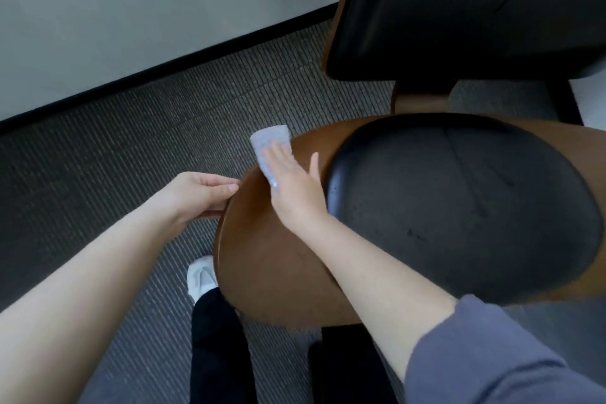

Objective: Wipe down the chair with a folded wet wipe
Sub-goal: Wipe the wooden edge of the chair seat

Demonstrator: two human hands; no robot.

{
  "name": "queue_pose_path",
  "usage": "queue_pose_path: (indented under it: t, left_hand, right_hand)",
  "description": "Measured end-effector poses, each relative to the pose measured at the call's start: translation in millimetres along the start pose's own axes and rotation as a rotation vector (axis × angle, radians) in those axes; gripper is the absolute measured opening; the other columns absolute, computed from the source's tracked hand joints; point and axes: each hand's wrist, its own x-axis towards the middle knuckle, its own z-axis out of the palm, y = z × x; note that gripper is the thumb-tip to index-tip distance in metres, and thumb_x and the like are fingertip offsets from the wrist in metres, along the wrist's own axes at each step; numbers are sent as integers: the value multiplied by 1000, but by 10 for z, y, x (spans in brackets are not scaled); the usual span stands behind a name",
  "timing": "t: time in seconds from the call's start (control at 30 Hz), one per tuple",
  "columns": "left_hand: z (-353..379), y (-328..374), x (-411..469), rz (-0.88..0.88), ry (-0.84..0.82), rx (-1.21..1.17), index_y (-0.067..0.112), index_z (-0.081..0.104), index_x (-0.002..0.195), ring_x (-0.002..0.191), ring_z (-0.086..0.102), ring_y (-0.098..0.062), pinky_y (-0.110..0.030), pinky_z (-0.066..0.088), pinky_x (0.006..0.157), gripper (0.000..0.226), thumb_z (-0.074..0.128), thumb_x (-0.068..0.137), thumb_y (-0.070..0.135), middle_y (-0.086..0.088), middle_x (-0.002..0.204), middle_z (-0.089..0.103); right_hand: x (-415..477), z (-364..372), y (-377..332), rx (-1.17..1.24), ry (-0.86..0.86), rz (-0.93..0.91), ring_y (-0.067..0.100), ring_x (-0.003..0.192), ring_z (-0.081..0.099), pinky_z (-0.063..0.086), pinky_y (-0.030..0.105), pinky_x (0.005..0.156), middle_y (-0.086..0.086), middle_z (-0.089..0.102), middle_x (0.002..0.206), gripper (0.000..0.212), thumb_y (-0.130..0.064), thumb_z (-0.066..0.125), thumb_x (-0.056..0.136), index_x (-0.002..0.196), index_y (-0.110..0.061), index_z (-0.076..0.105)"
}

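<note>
A chair with a brown wooden shell (262, 259) and a black seat cushion (459, 207) fills the right of the view; its black backrest (459, 10) rises at the top right. My right hand (295, 187) lies flat, fingers together, pressing a folded white wet wipe (267, 147) onto the wooden rim at the seat's left edge. The wipe's far end sticks out past my fingertips and over the rim. My left hand (200, 193) grips the outer left edge of the wooden shell, thumb on top.
Grey ribbed carpet (131, 154) covers the floor, meeting a pale wall (98, 10) with a black skirting strip at the upper left. My leg in black trousers (216, 351) and a white shoe (200, 277) stand beside the chair's front left.
</note>
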Motion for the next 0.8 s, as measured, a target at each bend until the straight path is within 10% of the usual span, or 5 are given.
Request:
queue_pose_path:
  t: [0.2, 0.8]
  left_hand:
    - [-174, -180, -115, 19, -107, 117, 9, 72, 111, 96, 72, -23, -38, 55, 93, 20, 66, 92, 14, -10, 97, 76]
    - [-61, -553, -358, -59, -145, -137, 15, 73, 100, 81, 67, -13, -24, 55, 64, 21, 63, 95, 32, 0, 91, 72]
  right_hand:
    - [-372, 86, -319, 144, 15, 21, 11, 149, 5, -5, 51, 119, -1, 12, 162, 65, -1, 40, 97, 154, -18, 13]
    - [-1380, 353, -667, 329, 38, 120, 3, 147, 5, -9, 47, 120, -9, 15, 160, 68, 5, 34, 95, 154, -20, 14]
